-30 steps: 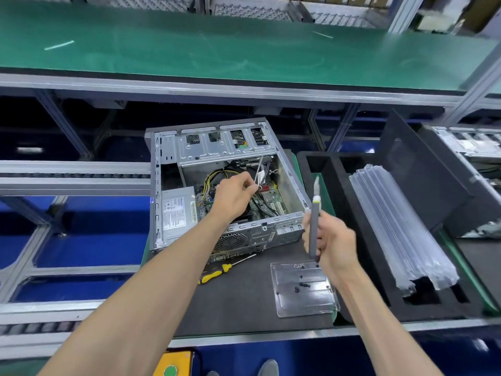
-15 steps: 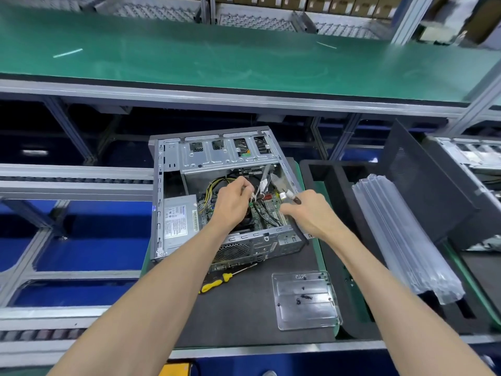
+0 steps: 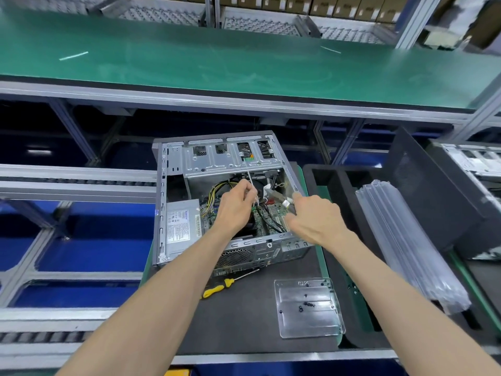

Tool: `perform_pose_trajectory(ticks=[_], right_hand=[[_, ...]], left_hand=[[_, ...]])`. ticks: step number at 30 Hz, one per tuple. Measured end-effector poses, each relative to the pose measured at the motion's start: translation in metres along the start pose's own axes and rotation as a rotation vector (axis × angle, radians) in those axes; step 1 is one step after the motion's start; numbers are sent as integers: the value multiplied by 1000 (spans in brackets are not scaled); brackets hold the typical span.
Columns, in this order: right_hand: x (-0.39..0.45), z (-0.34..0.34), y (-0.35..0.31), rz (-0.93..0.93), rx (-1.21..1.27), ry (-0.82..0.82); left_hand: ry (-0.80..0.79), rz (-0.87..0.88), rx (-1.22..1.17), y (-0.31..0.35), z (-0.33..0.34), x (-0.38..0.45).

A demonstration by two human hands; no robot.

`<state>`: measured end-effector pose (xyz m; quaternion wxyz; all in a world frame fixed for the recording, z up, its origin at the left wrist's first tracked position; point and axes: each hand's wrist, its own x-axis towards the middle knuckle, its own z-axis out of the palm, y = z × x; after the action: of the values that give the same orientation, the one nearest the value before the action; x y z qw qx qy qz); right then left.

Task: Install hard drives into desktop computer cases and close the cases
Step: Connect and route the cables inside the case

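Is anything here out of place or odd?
Nothing looks damaged. The screwdriver lies partly under the open case, and loose screws sit on a clear tray.

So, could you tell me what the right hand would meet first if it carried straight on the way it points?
Probably the white cable connector at its fingertips: the right hand points up-left into the open grey metal computer case; depth is unclear.

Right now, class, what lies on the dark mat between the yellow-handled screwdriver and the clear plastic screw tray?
Head view: nothing; only bare dark mat separates the yellow-handled screwdriver from the clear plastic screw tray.
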<state>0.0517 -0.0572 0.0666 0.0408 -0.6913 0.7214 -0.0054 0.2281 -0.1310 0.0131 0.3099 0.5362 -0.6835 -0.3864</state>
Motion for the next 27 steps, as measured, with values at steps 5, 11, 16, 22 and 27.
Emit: perform_pose_trajectory(ticks=[5, 11, 16, 22, 27], right_hand=[[5, -5, -3, 32, -66, 10], [7, -4, -12, 40, 53, -35], [11, -5, -18, 71, -129, -59], [23, -5, -38, 303, -120, -155], [31, -4, -45, 406, -72, -225]], left_hand=[[10, -4, 29, -2, 0, 1], [7, -4, 13, -3, 1, 1], [16, 29, 15, -2, 0, 0], [38, 70, 2, -1, 0, -1], [55, 86, -4, -3, 1, 0]])
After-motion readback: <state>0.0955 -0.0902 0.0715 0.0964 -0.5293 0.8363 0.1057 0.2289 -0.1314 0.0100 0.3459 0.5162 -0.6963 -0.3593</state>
